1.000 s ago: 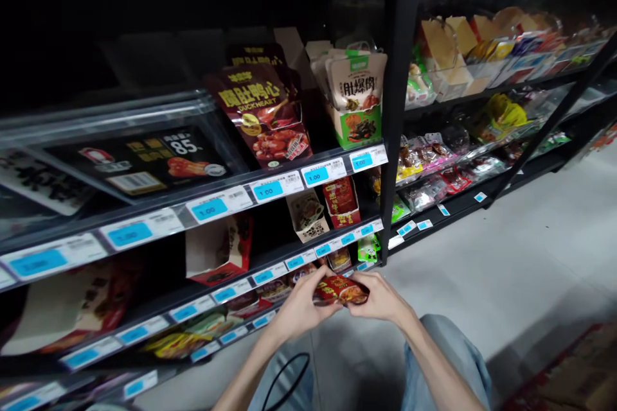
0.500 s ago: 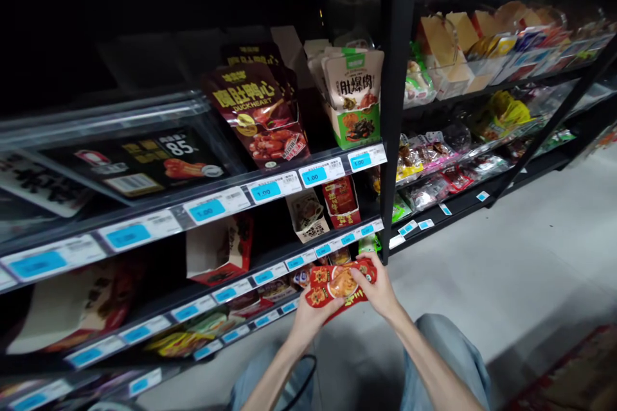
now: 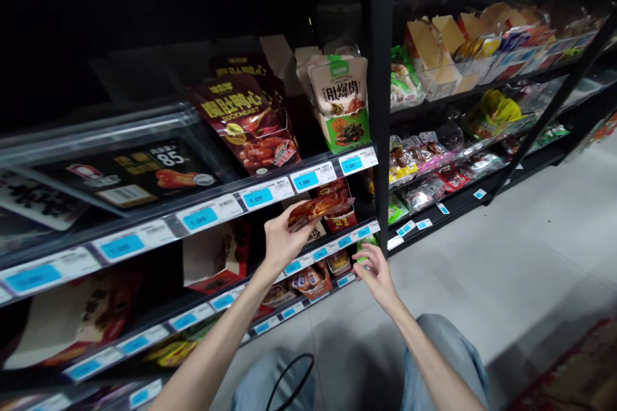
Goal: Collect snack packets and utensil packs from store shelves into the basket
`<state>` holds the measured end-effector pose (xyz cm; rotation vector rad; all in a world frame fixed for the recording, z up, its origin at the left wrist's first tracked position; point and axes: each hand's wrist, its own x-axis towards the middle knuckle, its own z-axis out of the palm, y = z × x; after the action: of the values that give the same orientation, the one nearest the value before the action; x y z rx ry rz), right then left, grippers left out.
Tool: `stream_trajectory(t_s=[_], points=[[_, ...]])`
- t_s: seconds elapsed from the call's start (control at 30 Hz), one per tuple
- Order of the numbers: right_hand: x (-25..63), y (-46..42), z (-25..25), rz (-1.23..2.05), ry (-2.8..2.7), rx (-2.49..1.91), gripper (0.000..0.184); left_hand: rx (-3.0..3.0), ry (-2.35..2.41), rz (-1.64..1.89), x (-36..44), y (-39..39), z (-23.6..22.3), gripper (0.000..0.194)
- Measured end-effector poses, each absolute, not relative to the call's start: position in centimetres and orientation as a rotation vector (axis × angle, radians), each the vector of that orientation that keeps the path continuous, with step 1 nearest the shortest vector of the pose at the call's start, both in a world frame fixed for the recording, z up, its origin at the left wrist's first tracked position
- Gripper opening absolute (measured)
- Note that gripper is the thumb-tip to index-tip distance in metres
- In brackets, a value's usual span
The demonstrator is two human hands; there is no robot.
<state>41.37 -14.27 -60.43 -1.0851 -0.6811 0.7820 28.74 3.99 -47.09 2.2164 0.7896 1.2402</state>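
Observation:
My left hand [image 3: 284,241] grips a red snack packet [image 3: 321,205] by its left end, tilted nearly flat at the front of the second shelf. Behind the packet stand a red display box [image 3: 341,223] and a pale box [image 3: 317,231], both partly hidden by it. Lower and to the right, my right hand [image 3: 375,270] hangs apart from the packet with its fingers loosely spread and nothing in them. Close to its fingertips is a green packet [image 3: 365,246] on the lower shelf.
On the upper shelf are dark duck heart pouches [image 3: 245,125] and white-and-green pouches [image 3: 342,106]. Price labels [image 3: 263,196] line the shelf edges. A black upright post [image 3: 380,77] divides the shelving, with more packets [image 3: 424,186] beyond. Grey floor [image 3: 525,237] lies at right.
My right hand has let go of the red packet. My left hand has carried it up toward the second shelf and tipped it flatter.

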Motion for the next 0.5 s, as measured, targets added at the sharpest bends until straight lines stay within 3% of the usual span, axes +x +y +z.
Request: stream_trajectory(t_s=[0.1, 0.23, 0.37, 0.5], points=[[41.1, -14.3, -60.4, 0.798, -0.737, -1.111, 0.052, 2.412, 0.79, 1.154, 30.2, 5.7, -46.4, 0.039], [41.0, -14.7, -60.2, 0.821, -0.794, -1.137, 0.049, 2.687, 0.924, 0.79, 31.5, 6.7, -45.5, 0.038], [41.3, -15.0, -60.0, 0.853, -0.827, -1.151, 0.047, 2.835, 0.969, 0.517, 32.8, 7.8, -44.4, 0.048], [41.4, -15.3, -59.9, 0.887, -0.853, -1.158, 0.046, 2.722, 0.876, 0.57, 35.6, 10.0, -43.6, 0.062]])
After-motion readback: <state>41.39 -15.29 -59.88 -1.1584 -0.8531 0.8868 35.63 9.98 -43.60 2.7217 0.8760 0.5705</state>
